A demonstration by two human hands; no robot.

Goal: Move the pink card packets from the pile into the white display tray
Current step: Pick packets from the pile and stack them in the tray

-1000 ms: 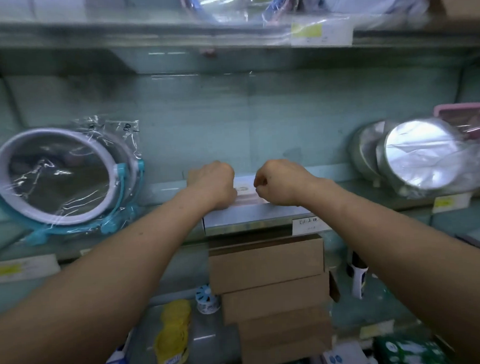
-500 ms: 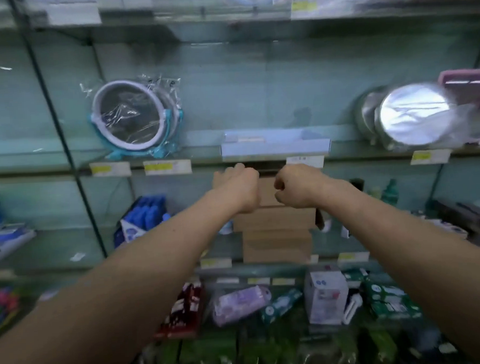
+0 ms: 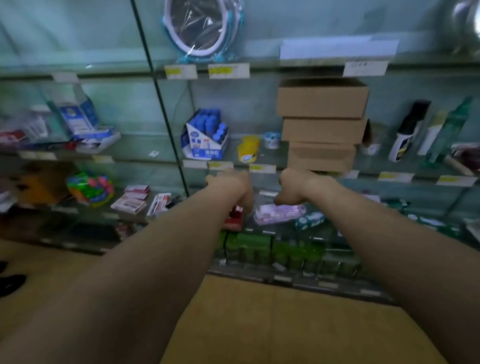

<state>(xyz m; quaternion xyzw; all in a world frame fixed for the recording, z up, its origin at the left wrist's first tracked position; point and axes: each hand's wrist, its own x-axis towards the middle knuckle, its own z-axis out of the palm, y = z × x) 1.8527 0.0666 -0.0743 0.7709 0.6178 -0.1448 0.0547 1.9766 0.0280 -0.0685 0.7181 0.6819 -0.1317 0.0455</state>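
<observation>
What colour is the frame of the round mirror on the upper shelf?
White rim on a teal-blue stand, wrapped in clear plastic: round mirror. Head view, the only one.

There was only one view, from a camera worn on the person's head. It looked forward and down at a wall of glass shelves (image 3: 255,67) from standing height, not far from them. The wide lens bent the shelf edges and the picture was a little blurred. Both forearms came in from the bottom corners and met near the middle. The yellow floor (image 3: 269,333) filled the lower part, and a round mirror (image 3: 201,22) was cut by the top edge.
</observation>
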